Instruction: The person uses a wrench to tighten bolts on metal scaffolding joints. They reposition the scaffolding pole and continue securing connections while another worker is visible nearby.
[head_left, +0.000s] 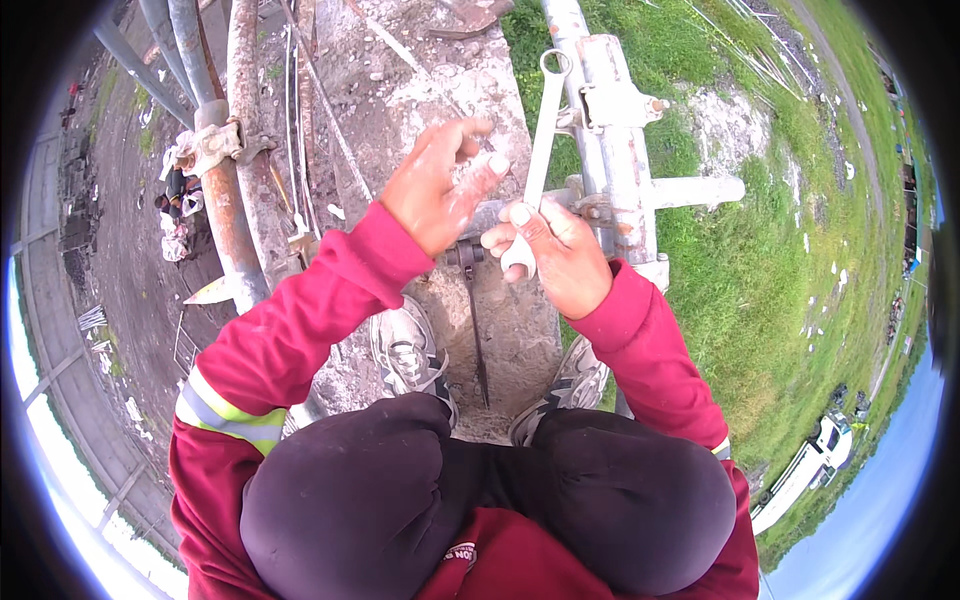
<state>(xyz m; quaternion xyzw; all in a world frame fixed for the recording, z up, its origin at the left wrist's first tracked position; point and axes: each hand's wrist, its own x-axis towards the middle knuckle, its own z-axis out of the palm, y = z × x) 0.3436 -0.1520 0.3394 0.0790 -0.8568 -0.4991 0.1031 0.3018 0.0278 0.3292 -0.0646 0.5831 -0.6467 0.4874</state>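
Note:
My right hand (560,250) is closed around the lower part of a combination wrench (544,135). Its ring end points up and away from me, and the open jaw shows below my fingers. My left hand (442,185) is raised just left of the wrench, not touching it. Its fingers are bent but apart, with nothing seen between them. Both hands look dusty. Below them, between my shoes, a dark long-handled tool (476,330) with a socket-like head lies on the dusty concrete ledge (520,330).
Galvanised scaffold pipes with a clamp (612,103) stand just beyond my right hand. At left is a rusty pipe (232,225) with another coupler (208,148). Far below are a person (178,195), grass (740,300) and a white truck (815,455).

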